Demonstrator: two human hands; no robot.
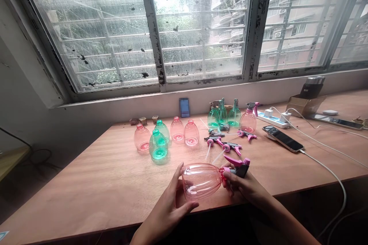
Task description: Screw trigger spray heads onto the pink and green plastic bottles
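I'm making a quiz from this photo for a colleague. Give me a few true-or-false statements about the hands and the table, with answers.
1. The left hand cradles a clear pink plastic bottle. True.
2. The right hand is empty. False: it holds a pink and grey trigger sprayer at the bottle's neck.
3. A smartphone lies on the wooden table with a white cable attached. True.
4. Every bottle on the table is pink. False: there are green bottles too.
5. A white power strip sits towards the back of the table. True.
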